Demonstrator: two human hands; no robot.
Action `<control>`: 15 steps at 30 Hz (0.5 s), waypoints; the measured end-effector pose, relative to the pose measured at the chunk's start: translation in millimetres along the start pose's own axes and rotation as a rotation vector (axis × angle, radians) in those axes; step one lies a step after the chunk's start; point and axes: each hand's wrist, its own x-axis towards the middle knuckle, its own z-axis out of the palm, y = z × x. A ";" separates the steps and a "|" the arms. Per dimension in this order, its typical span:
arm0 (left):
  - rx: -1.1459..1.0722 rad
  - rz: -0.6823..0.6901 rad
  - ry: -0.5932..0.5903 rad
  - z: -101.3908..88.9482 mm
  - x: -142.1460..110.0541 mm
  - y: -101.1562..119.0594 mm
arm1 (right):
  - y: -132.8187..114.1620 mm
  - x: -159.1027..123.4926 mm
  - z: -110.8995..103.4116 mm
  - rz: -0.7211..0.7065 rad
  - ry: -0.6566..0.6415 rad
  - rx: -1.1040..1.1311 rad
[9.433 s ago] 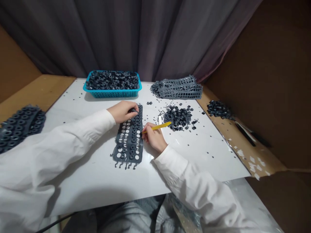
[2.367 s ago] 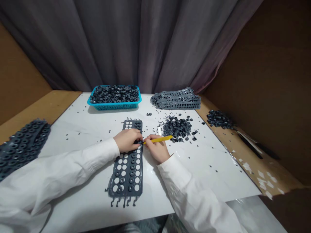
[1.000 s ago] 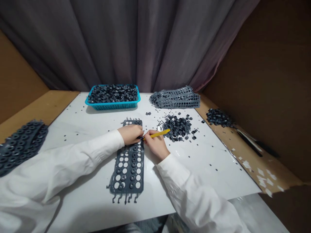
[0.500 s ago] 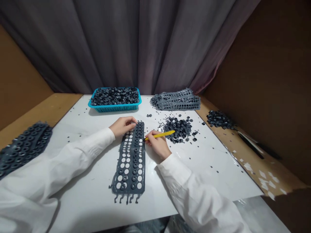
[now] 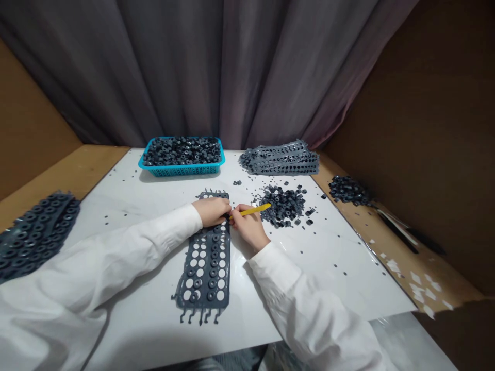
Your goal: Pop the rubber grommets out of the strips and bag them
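Grey, rubbery-looking sheet (image 5: 207, 260) with rows of round holes and raised rings lies on the white tabletop (image 5: 317, 281) in the head view, its long side running from 12 to 6 o'clock; taking it as the clock's centre, the left hand (image 5: 212, 212) is laid across its 12 o'clock end, palm down and fingers bent, the fingertips drawn in at the sheet's edge towards 1 o'clock. Whether those fingers pinch a ring or only press the sheet cannot be told, since the back of the hand covers them. Just beside that edge, at 2 o'clock, the right hand (image 5: 248, 224) has a narrow, pen-like grip on a yellow tool (image 5: 255, 210), thumb and fingers closed around it near its working end. That end meets the sheet's edge close to the left fingertips, though the tip itself is too small to make out; the tool's free end points between 2 and 3 o'clock. A heap of small dark pieces (image 5: 284, 205) lies further out at 2 o'clock, a pile of perforated strips (image 5: 280, 157) at 1 o'clock, a blue basket (image 5: 180, 170) full of dark pieces between 11 and 12, and more ringed sheets (image 5: 33, 234) at 9 o'clock.
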 end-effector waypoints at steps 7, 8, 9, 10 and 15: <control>-0.045 -0.044 0.114 10.4 -5.7 -5.9 | -1.7 4.6 0.6 0.015 -0.012 -0.017; -0.065 -0.074 0.171 8.5 -8.2 -10.0 | -1.5 4.9 0.5 0.021 -0.015 -0.013; -0.086 -0.113 0.231 5.6 -10.5 -14.7 | -1.4 5.1 0.3 0.028 -0.018 -0.005; -0.107 -0.154 0.286 2.0 -12.4 -19.5 | -1.2 5.2 0.1 0.035 -0.021 0.005; -0.204 -0.212 0.295 -7.0 -13.5 -33.4 | -1.5 7.8 -2.5 0.055 0.007 0.072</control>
